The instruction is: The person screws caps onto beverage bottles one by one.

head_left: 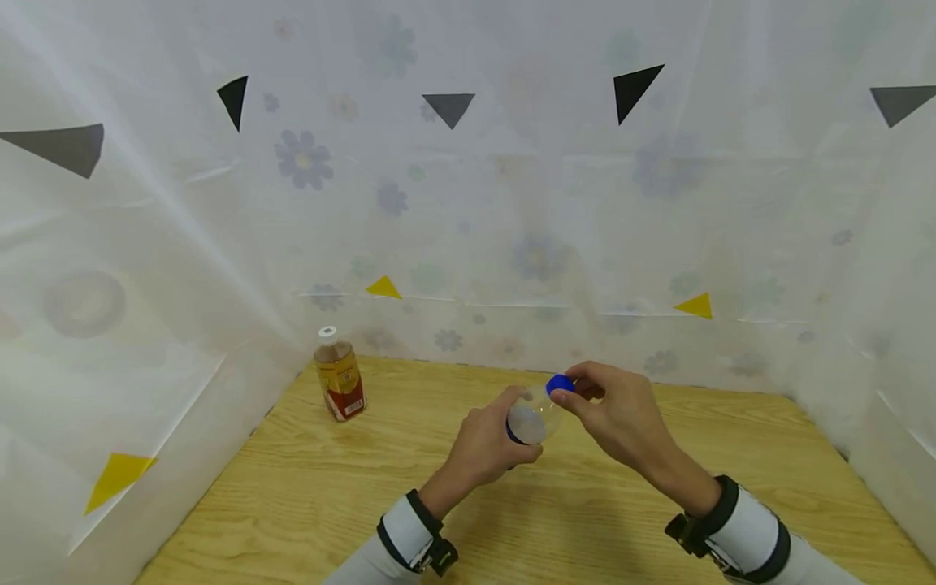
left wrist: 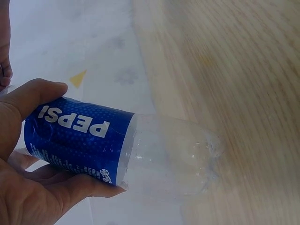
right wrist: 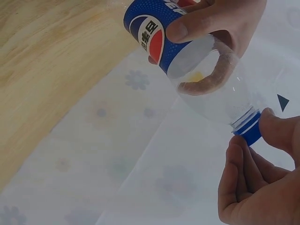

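A clear plastic Pepsi bottle (left wrist: 77, 136) with a blue label is held tilted above the table. My left hand (head_left: 484, 443) grips it around the label, thumb on one side and fingers on the other. At the bottle's neck, the thumb and fingers of my right hand (head_left: 617, 414) pinch the blue cap (head_left: 560, 384). The right wrist view shows the cap (right wrist: 248, 131) on the neck, with threads visible beside it. No liquid shows inside the bottle.
A bottle with a white cap and a yellow and red label (head_left: 340, 380) stands at the table's back left corner. Pale flowered sheeting (head_left: 504, 203) with black and yellow triangles encloses the wooden table (head_left: 292, 496) at the back and sides.
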A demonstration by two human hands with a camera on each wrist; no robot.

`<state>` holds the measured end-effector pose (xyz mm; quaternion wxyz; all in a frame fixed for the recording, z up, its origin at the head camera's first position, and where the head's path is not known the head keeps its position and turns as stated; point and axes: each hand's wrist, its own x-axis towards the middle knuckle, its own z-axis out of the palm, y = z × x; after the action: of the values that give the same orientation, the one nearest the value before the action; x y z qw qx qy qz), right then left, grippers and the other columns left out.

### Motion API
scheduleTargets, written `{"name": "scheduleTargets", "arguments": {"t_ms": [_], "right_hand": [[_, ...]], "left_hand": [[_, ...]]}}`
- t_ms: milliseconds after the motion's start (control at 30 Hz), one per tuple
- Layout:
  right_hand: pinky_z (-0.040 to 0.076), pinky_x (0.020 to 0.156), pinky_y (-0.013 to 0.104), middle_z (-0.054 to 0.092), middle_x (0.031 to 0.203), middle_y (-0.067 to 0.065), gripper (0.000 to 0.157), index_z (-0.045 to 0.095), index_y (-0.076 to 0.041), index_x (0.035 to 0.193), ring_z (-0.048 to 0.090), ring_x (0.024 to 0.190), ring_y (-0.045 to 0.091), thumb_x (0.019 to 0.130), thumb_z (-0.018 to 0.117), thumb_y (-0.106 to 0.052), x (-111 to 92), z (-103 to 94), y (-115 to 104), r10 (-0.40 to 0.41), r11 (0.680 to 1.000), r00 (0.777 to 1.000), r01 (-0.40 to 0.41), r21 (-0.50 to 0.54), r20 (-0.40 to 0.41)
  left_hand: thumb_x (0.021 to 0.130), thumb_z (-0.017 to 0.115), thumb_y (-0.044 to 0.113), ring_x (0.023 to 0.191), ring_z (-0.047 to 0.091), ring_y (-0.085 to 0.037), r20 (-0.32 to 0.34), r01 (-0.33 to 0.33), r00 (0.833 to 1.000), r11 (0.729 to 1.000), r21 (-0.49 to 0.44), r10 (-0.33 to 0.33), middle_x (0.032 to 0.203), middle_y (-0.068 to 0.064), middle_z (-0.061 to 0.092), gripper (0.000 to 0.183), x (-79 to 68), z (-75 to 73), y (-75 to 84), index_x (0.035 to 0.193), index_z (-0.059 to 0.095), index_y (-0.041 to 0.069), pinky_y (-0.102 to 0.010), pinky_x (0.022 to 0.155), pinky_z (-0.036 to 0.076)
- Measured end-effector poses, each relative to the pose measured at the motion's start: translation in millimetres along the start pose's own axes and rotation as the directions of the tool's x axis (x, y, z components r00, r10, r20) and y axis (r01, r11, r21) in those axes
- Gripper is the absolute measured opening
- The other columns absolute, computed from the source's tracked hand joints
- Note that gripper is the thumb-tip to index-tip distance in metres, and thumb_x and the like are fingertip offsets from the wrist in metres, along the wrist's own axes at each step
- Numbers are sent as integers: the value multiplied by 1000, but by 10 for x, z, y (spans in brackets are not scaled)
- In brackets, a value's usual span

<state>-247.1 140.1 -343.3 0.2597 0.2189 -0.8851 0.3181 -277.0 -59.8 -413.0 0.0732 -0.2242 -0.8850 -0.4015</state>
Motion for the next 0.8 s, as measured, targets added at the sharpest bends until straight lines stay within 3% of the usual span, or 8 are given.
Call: {"name": "scheduleTargets", "arguments": {"t_ms": [367, 467, 633, 800], "right_hand": [[49, 58, 25, 72, 84, -4, 18, 74, -12, 104, 70, 77, 14, 91, 77, -25, -10, -2, -1, -3, 1000, 1000, 3, 7, 6], [52, 66, 32, 72, 90, -1, 25, 73, -11, 109, 69, 84, 19, 92, 77, -28, -10, -7, -17, 12, 1000, 999, -12, -17, 32], [54, 78, 48, 71, 108, 9, 48, 64, -8, 129, 67, 101, 30, 91, 77, -34, -2, -23, -51, 43, 997, 994, -36, -73, 102], [53, 85, 56, 68, 122, 11, 56, 56, -13, 143, 63, 111, 36, 91, 76, -16, -6, -49, -89, 12, 998, 989, -4, -55, 147]], "left_hand": [[78, 85, 25, 79, 69, -14, 8, 4, 1000, 1000, -2, -4, 105, -9, 72, 69, 2, -13, 5, 139, 55, 19, -24, 60, 52], [78, 85, 24, 79, 69, -14, 13, 8, 1000, 1000, -9, -8, 105, -9, 72, 69, -1, -19, 5, 140, 55, 18, -25, 59, 52], [78, 85, 24, 81, 70, -16, 15, 17, 1000, 1000, -10, -17, 106, -10, 72, 69, -4, -23, 10, 140, 55, 20, -25, 60, 53], [78, 85, 24, 81, 70, -17, 10, 10, 1000, 1000, -5, -10, 103, -11, 73, 68, -5, -25, 2, 139, 55, 20, -25, 60, 53]]}}
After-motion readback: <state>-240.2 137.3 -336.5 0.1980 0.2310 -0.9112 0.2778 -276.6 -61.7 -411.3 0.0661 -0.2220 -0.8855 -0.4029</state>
